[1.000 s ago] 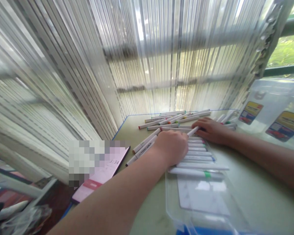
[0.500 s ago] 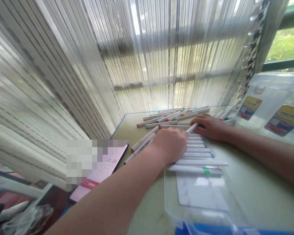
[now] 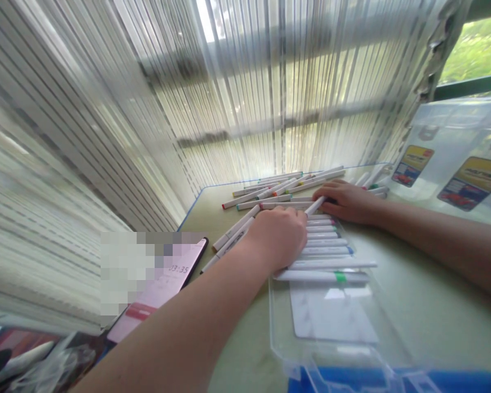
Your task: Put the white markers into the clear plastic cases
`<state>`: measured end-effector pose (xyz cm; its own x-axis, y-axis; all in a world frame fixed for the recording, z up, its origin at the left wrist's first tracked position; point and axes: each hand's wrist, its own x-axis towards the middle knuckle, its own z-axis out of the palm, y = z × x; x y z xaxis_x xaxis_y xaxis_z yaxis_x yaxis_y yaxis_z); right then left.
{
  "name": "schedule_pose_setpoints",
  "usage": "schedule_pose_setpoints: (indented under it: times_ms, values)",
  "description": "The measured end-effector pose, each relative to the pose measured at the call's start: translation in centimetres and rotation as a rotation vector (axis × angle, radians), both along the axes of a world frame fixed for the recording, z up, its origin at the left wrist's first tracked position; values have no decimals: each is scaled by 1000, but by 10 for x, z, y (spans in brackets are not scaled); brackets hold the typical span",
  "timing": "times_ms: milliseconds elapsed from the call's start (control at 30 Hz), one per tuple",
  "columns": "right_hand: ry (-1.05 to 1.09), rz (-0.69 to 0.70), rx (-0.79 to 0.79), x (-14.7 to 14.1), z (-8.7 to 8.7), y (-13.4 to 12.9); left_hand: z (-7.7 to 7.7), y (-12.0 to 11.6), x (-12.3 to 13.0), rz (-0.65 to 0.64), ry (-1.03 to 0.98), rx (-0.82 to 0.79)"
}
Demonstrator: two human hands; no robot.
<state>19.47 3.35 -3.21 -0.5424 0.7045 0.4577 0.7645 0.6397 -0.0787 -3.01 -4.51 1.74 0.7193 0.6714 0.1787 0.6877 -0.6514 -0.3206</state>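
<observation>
A white marker (image 3: 315, 206) slants between my two hands over the far end of a clear plastic case (image 3: 272, 316). My left hand (image 3: 280, 234) is closed round its lower end, and the fingertips are hidden behind the hand. The fingers of my right hand (image 3: 343, 201) pinch the upper end. Below them, several white markers (image 3: 325, 243) lie side by side across the case, and one with a green band (image 3: 340, 277) is nearest to me. A loose pile of markers (image 3: 276, 188) with coloured ends lies beyond my hands.
A phone (image 3: 163, 284) showing 03:35 lies at the table's left edge. Two clear containers with labels (image 3: 470, 183) stand at the right. A blue object (image 3: 343, 379) is at the front. Striped curtains (image 3: 245, 98) hang behind the table (image 3: 442, 311).
The view has shifted slightly, so the table's contents appear a little higher and further left. Both hands keep their hold on the marker, with little other movement.
</observation>
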Motion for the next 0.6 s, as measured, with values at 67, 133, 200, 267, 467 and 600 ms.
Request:
schedule_pose_setpoints:
  times_ms: [67,133,200,267,467,600]
  values:
    - [1,2,-4,0,0,0,0,0,0,-3,-8,-3]
    - [3,1,-5,-1,0,-1,-1,1,-1,-6,-13,-2]
    - [7,-5,-2,-1,1,-2,-1,1,-1,-6,-16,0]
    - [10,-11,4,-2,1,-2,-1,1,-1,-9,-16,-2]
    - [6,-5,0,-1,0,-2,-2,1,-2,-13,-31,6]
    - [2,-19,-1,-1,0,-2,-1,1,-1,-8,-22,-2]
